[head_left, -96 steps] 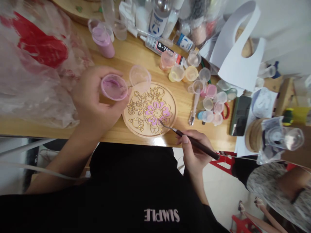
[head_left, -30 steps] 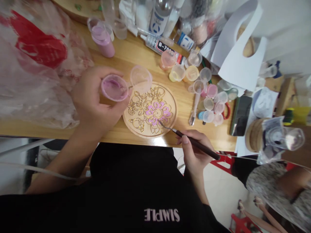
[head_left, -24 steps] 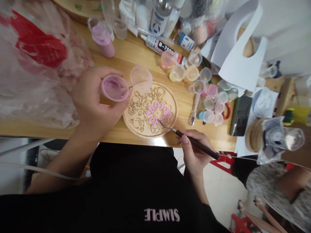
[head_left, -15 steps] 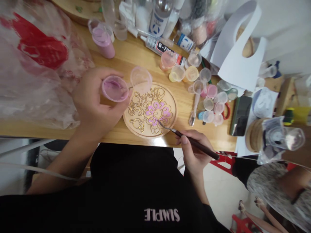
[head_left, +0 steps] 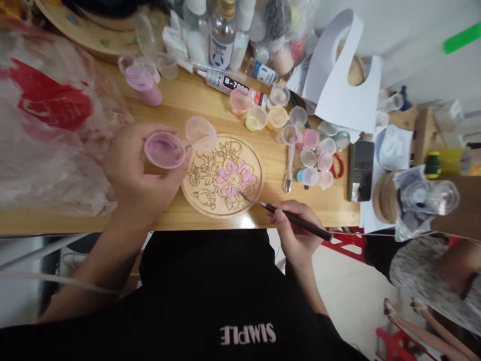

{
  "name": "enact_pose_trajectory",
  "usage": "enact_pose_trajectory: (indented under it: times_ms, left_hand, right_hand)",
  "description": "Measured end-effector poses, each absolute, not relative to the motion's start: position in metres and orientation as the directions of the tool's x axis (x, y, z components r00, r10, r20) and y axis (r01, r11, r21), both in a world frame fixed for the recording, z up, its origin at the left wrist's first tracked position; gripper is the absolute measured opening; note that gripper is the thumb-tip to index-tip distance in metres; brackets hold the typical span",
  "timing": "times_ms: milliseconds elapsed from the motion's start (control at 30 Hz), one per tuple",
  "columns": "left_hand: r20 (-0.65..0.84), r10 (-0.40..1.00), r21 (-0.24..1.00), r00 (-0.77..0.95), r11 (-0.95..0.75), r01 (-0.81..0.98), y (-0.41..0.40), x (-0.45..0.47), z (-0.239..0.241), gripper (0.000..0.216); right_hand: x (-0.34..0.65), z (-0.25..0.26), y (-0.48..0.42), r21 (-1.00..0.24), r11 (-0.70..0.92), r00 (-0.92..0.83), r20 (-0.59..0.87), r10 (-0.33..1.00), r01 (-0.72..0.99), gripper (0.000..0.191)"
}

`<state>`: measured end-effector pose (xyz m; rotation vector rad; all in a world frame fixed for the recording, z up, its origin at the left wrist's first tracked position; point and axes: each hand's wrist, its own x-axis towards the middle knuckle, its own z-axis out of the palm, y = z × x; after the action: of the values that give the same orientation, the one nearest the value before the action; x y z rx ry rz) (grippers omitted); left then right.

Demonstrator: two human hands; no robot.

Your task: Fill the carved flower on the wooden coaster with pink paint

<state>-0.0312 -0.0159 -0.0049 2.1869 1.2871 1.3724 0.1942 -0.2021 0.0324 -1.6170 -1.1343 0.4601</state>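
My left hand (head_left: 141,173) is closed around a small plastic cup (head_left: 165,150) of purple paint, its clear hinged lid (head_left: 201,134) hanging open over the board's upper left edge. In my right hand (head_left: 296,225) is a dark-handled palette knife (head_left: 300,223) with a thin metal end. Its tip meets a lower petal of the flower on a round wooden board (head_left: 184,193). Gold raised outlines cover the board, and the large flower (head_left: 235,179) has purple petals around a bare centre.
Several small lidded paint cups (head_left: 308,158) stand to the right, near a pen-like tool (head_left: 288,170), red-handled scissors (head_left: 338,165) and a phone (head_left: 361,170). A glue tube (head_left: 233,86) and bottles (head_left: 221,40) are behind. A plastic bag (head_left: 52,150) lies left. Another person (head_left: 432,271) sits at right.
The camera view has shifted, so the table items appear further left. The knife tip stays at the flower's lower petals, and both hands keep their holds.
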Motion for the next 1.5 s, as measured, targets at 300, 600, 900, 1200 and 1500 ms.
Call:
enact_pose_trajectory:
  times_ms: [300, 600, 900, 1200, 1500]
  left_hand:
    - [0.587, 0.794, 0.629, 0.158, -0.570, 0.529, -0.015, -0.030, -0.004, 0.031]
    - [0.575, 0.803, 0.635, 0.158, -0.560, 0.533, -0.017, -0.029, -0.006, 0.031]
    - [0.626, 0.753, 0.593, 0.202, -0.629, 0.503, -0.014, -0.031, -0.005, 0.029]
    - [0.645, 0.725, 0.566, 0.241, -0.665, 0.488, -0.014, -0.033, -0.005, 0.031]
    - [0.594, 0.770, 0.599, 0.234, -0.618, 0.509, -0.017, -0.030, -0.003, 0.025]
  right_hand:
    - [0.195, 0.033, -0.201, -0.896, 0.001, 0.474, 0.237, 0.848, 0.445, 0.005]
    - [0.193, 0.031, -0.203, -0.948, 0.023, 0.558, 0.206, 0.804, 0.316, 0.008]
    - [0.202, 0.033, -0.186, -0.993, 0.037, 0.689, -0.052, 0.723, -0.114, 0.020]
    - [0.202, 0.043, -0.183, -0.943, -0.003, 0.686, -0.243, 0.686, -0.332, 0.015]
    - [0.203, 0.036, -0.186, -0.935, 0.071, 0.653, -0.187, 0.734, -0.347, 0.015]
